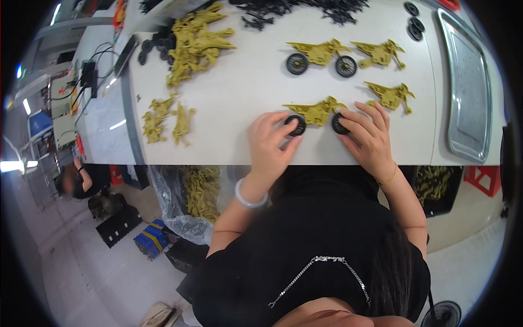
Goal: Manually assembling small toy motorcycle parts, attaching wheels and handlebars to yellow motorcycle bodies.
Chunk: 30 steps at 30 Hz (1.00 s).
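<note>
A yellow-green toy motorcycle body (311, 113) lies near the table's front edge, between my two hands. My left hand (271, 139) has its fingers closed on a black spoked wheel (296, 126) at the body's left end. At the right end, my right hand (371, 136) grips a second black wheel (339, 124) with its fingers. Whether either wheel is fixed to the body, I cannot tell. Beyond them lies another motorcycle (321, 53) with a wheel at each end. Two bodies without wheels, one at the back right (379, 53) and one nearer (393, 97), lie beside these.
A pile of yellow-green bodies (196, 41) is at the back left, with a smaller group (158, 120) nearer. Black parts (305, 8) line the far edge. A metal tray (467, 92) and loose black wheels (415, 27) lie right. Under the table is a bag of yellow-green parts (201, 191).
</note>
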Each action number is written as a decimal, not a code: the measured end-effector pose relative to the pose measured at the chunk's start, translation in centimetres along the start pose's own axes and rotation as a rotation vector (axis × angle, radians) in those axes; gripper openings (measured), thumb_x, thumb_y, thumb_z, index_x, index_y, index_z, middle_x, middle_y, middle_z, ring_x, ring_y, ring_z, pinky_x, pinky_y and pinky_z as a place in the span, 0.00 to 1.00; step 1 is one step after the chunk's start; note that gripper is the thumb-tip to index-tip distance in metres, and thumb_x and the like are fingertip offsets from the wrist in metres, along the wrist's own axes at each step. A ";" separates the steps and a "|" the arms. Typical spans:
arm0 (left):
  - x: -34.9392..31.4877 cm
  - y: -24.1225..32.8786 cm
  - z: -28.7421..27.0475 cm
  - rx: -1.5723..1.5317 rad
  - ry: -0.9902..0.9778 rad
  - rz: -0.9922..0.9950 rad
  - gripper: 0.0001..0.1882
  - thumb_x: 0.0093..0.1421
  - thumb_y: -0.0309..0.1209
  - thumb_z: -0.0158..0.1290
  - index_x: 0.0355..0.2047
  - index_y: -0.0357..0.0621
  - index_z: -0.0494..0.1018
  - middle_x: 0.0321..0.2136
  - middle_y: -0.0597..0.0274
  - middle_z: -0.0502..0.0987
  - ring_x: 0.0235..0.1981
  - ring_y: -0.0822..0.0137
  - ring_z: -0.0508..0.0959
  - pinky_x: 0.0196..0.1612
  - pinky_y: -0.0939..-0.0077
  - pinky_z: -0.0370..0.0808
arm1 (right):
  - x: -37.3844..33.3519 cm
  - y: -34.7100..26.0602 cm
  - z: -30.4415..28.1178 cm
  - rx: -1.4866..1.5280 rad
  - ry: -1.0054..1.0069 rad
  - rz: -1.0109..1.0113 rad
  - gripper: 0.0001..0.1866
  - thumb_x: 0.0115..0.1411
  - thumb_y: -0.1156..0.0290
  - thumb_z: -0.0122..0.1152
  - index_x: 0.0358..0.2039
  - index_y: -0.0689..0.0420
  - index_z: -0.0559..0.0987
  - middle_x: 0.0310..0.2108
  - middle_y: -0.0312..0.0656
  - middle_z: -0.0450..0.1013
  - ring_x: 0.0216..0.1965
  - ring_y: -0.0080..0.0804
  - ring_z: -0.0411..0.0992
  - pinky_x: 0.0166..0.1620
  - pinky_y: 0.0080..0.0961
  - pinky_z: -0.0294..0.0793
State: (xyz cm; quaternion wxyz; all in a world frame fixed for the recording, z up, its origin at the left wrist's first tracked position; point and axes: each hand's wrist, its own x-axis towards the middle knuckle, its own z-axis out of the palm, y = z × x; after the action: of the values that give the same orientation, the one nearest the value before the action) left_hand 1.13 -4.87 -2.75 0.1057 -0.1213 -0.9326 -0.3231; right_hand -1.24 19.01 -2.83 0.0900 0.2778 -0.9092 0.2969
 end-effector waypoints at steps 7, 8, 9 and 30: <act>1.9 -1.8 -3.1 0.056 0.125 0.065 0.20 0.45 0.30 0.62 0.41 0.48 0.76 0.42 0.59 0.72 0.47 0.54 0.70 0.52 0.58 0.62 | -1.2 0.0 -1.1 0.140 0.151 0.056 0.26 0.43 0.76 0.67 0.47 0.56 0.74 0.48 0.44 0.71 0.53 0.45 0.66 0.57 0.43 0.61; 3.0 -3.4 -4.7 0.133 0.246 0.129 0.19 0.46 0.30 0.62 0.41 0.48 0.75 0.41 0.59 0.73 0.46 0.55 0.70 0.52 0.59 0.63 | -1.4 0.3 -1.3 0.145 0.164 0.038 0.26 0.43 0.76 0.67 0.47 0.56 0.74 0.48 0.44 0.71 0.53 0.45 0.66 0.57 0.43 0.61; 5.1 -4.8 -7.4 0.197 0.270 0.104 0.15 0.48 0.28 0.60 0.39 0.46 0.75 0.39 0.59 0.74 0.44 0.55 0.72 0.51 0.60 0.64 | -1.6 0.6 -1.5 0.170 0.188 0.047 0.25 0.44 0.78 0.65 0.46 0.57 0.74 0.47 0.45 0.72 0.51 0.46 0.67 0.55 0.42 0.63; 16.8 -36.3 -18.7 0.399 0.512 -0.480 0.15 0.52 0.33 0.61 0.40 0.44 0.79 0.36 0.55 0.80 0.36 0.59 0.79 0.42 0.69 0.74 | 6.4 18.6 -7.9 -0.294 0.211 0.449 0.12 0.53 0.71 0.62 0.39 0.56 0.77 0.50 0.40 0.70 0.50 0.40 0.68 0.53 0.31 0.68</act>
State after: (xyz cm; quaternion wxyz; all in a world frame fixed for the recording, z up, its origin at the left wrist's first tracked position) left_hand -23.25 -41.62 -4.66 0.2778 0.2073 -0.9223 -0.1710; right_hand -16.93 33.20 -3.43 0.1553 0.0212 -0.9668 0.2017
